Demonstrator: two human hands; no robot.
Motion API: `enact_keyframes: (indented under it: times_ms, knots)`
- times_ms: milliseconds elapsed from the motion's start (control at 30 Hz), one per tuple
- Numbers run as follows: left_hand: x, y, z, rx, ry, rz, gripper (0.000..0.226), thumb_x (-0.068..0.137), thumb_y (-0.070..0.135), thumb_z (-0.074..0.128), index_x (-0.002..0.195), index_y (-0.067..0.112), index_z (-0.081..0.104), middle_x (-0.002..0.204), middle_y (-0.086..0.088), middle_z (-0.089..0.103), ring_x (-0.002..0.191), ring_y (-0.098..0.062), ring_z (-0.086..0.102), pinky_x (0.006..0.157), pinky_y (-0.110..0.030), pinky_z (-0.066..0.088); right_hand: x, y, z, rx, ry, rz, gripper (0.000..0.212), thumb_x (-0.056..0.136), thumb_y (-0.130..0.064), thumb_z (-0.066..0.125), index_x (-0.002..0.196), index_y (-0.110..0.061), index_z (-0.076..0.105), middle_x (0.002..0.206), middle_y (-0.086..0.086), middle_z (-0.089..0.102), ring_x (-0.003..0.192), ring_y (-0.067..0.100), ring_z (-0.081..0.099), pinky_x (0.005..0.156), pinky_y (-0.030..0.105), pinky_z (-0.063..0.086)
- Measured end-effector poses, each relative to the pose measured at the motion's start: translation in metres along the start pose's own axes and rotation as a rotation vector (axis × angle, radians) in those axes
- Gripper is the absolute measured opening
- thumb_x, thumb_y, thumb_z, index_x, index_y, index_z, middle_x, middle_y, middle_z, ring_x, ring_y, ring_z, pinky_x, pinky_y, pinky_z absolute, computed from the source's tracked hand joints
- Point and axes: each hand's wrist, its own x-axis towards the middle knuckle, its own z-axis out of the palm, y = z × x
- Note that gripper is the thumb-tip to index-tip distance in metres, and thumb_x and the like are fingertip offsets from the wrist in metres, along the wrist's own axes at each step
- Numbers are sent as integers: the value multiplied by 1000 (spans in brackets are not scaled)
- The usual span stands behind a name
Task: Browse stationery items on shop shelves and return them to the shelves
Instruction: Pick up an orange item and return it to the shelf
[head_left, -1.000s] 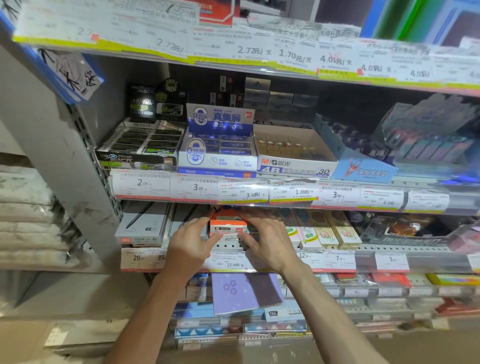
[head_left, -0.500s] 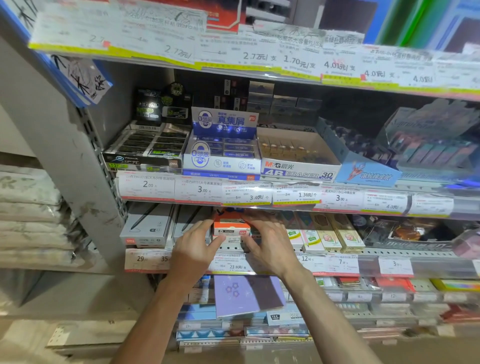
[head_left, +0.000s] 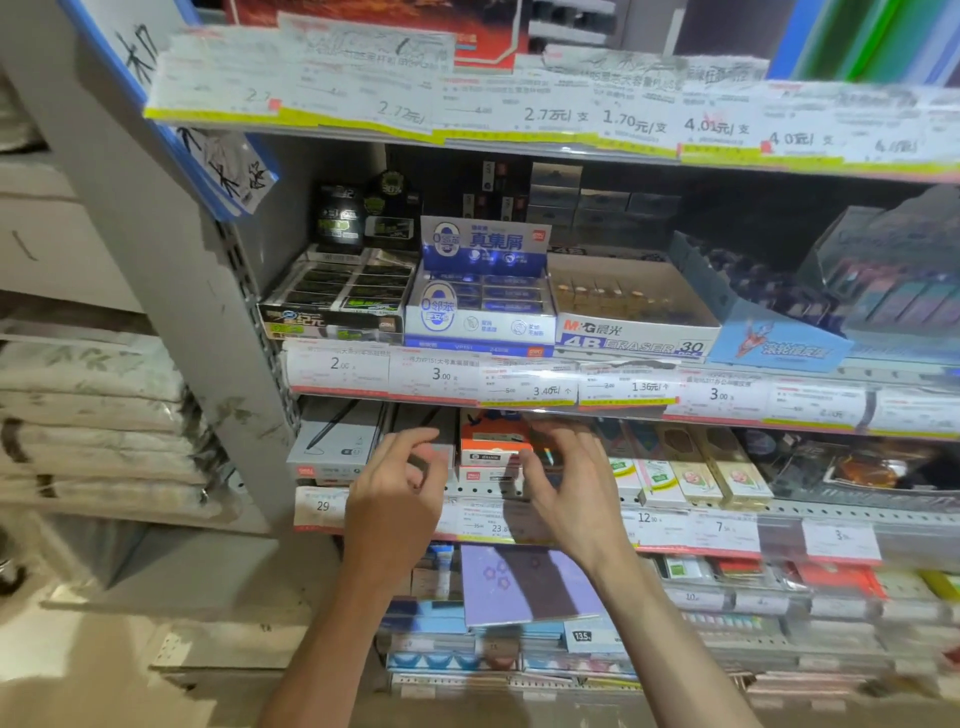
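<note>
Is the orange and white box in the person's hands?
No, the orange and white box sits on the shelf between the open left hand and right hand.

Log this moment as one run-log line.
left hand: open, empty | right hand: open, empty | orange-and-white box: on shelf, between hands | phase: box returned

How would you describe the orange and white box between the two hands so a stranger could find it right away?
Start at the grey shelf upright on the left and find the shelf just below the M&G 4B eraser carton. The orange and white box sits at its front edge, between the left hand and right hand. It alone has an orange top; grey boxes lie left, pale slim packs right.
</note>
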Motion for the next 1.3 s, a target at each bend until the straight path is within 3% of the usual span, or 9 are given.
enact_keyframes:
  times_ms: [133, 233, 467, 633, 800, 1000, 1100, 1200, 1300]
  knots:
    - [5, 0, -33, 83, 154, 36, 12, 90, 21, 56, 82, 18, 65, 60, 11, 52, 54, -8, 45, 57, -13, 41, 2, -25, 4, 126, -3, 43, 16, 93, -26, 64, 105, -16, 68, 89, -7, 64, 87, 14, 56, 76, 24, 38]
    - [8, -8, -59, -29, 184, -100, 15, 91, 16, 64, 77, 21, 60, 55, 4, 52, 50, -17, 50, 50, -24, 42, 5, -43, 13, 253, -109, 75, 15, 94, -28, 59, 101, -19, 68, 84, -8, 69, 79, 13, 63, 73, 33, 50]
    - [11, -54, -83, -111, 201, -469, 19, 89, 39, 63, 95, 22, 59, 84, -2, 66, 78, -24, 64, 62, -17, 48, 10, -83, 45, 359, -418, 103, 31, 86, -45, 47, 103, -26, 66, 89, -6, 74, 85, 16, 68, 79, 39, 55]
    - [6, -68, -77, -158, 136, -465, 18, 90, 31, 66, 102, 19, 64, 89, -6, 70, 78, -24, 68, 71, -39, 57, 9, -104, 67, 446, -512, 143, 46, 90, -51, 52, 127, -23, 56, 76, 2, 72, 80, 15, 71, 80, 45, 56]
    - [9, -67, -76, -313, 109, -565, 14, 92, 21, 64, 103, 13, 68, 77, -8, 71, 63, -18, 64, 51, -23, 49, 6, -115, 74, 586, -547, 261, 54, 94, -44, 59, 141, -20, 45, 76, -1, 70, 67, 8, 71, 75, 33, 57]
    - [5, -46, -60, -316, 92, -567, 19, 90, 29, 67, 108, 23, 69, 82, 7, 74, 82, -11, 70, 76, -32, 57, 1, -101, 57, 633, -505, 321, 52, 100, -30, 55, 147, -14, 40, 70, 7, 65, 82, 26, 72, 66, 21, 53]
    - [5, -33, -43, -338, 31, -600, 18, 89, 37, 66, 106, 33, 68, 81, 12, 74, 85, -8, 68, 80, -32, 55, 2, -82, 43, 611, -460, 345, 51, 100, -30, 55, 146, -12, 43, 74, 1, 67, 83, 23, 73, 78, 28, 56]
    - [6, -27, -29, -312, -13, -536, 11, 90, 32, 64, 99, 39, 66, 93, 10, 70, 86, -1, 66, 85, -29, 53, 6, -64, 33, 362, -371, 260, 52, 98, -43, 54, 142, -16, 51, 106, -2, 74, 101, 16, 68, 93, 33, 52]
    - [4, -34, -22, -183, -37, -394, 18, 91, 30, 63, 108, 28, 68, 103, 6, 65, 83, 3, 65, 84, -31, 53, 4, -58, 28, 145, -324, 113, 46, 98, -46, 51, 137, -21, 55, 102, -1, 75, 101, 22, 67, 87, 34, 51]
